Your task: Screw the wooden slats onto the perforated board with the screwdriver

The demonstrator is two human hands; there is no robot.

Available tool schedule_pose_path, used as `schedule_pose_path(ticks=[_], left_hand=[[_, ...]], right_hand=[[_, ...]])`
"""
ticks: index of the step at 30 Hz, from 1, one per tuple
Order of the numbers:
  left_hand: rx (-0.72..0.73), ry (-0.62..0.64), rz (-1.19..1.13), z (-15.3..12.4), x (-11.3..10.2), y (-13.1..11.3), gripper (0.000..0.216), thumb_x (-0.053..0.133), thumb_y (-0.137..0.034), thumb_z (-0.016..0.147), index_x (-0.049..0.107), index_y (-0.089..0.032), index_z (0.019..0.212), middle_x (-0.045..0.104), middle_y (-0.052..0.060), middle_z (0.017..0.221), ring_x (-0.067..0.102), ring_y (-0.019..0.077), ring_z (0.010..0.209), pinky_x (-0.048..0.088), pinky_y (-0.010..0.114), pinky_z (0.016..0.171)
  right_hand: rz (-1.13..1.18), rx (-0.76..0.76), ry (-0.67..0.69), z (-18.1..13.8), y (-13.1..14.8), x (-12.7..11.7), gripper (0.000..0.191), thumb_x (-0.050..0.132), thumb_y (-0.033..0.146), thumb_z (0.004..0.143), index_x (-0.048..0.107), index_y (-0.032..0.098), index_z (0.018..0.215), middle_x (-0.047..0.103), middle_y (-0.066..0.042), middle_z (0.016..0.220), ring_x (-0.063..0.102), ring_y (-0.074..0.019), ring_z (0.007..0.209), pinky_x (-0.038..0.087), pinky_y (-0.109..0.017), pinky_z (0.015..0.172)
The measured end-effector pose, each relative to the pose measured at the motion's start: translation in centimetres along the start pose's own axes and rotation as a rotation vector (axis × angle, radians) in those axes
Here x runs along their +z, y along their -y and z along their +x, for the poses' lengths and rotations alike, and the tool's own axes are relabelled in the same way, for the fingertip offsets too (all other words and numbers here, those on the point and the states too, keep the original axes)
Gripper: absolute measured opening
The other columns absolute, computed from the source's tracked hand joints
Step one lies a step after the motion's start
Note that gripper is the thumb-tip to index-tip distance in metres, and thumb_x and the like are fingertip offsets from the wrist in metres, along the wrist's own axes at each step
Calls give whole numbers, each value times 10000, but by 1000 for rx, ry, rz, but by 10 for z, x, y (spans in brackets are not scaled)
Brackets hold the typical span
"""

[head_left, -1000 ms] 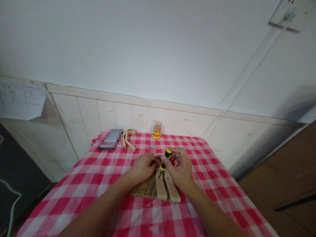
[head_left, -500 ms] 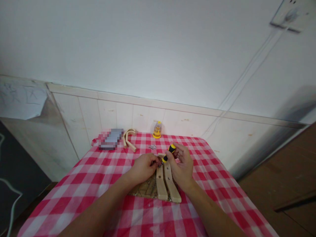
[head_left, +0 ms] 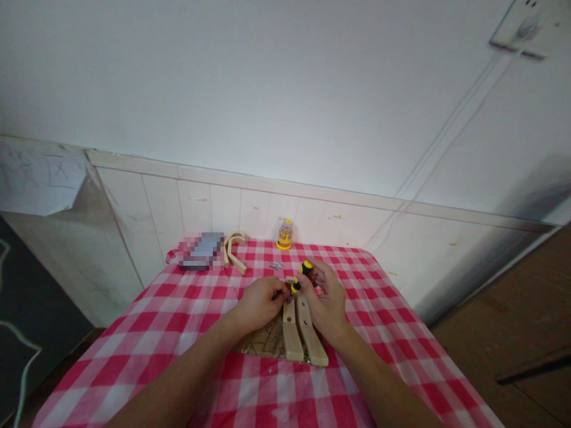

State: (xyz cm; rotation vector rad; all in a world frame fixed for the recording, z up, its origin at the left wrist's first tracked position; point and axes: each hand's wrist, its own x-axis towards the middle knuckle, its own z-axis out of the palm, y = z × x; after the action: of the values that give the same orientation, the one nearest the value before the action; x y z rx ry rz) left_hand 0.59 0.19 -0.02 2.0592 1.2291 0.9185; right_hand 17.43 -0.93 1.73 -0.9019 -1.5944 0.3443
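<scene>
My right hand [head_left: 328, 297] is closed around a yellow and black screwdriver [head_left: 301, 276], which slants down to the left. Its lower end meets the upper part of a pale wooden piece [head_left: 292, 339] with holes in it. Beside that, a second curved wooden piece [head_left: 314, 342] lies to the right, partly under my right hand. My left hand [head_left: 262, 302] has its fingers pinched together at the screwdriver's tip; what they hold, if anything, is too small to make out. Both wooden pieces rest on a brown patterned sheet [head_left: 263, 340].
Behind my hands, several small metal parts [head_left: 275, 266] lie on the red checked tablecloth [head_left: 191, 315]. A yellow-based clear bottle-shaped container [head_left: 284, 235] stands near the wall. Curved wooden parts [head_left: 235, 252] and a blurred-out flat device [head_left: 203, 251] are at the back left.
The screwdriver's handle has tipped to the left and stands more upright, and my right hand has shifted slightly left with it. My left hand has hardly moved.
</scene>
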Motion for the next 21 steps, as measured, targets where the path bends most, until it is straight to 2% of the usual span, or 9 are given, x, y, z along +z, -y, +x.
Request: schedule_pose_path(ticks=[4,9,21], left_hand=[[-11,7,14,0,1,1,178,517,-158,809,694,-177,801,734,55,857,674,210,823,500,290,734],[-12,-2,-4,0,2,3,176,520,-169,814,695,-189,819,733,42,868,671,206,835,498,289,746],[-6,3,-8,-2,0,0,194,522,-151,811,712,-185,832,743,47,888,673,210,861,501,300,785]], right_hand=[[-2,-6,50,0,2,-2,332,613,236,911,582,271,1239,719,-42,1003,700,-187,811,566,-332,732],[12,25,-19,2,1,1,300,657,240,879,584,256,1169,705,-15,882,674,-168,727,549,-300,668],[-4,41,-74,5,3,3,271,698,257,838,555,223,1065,643,25,762,625,-141,635,507,-264,587]])
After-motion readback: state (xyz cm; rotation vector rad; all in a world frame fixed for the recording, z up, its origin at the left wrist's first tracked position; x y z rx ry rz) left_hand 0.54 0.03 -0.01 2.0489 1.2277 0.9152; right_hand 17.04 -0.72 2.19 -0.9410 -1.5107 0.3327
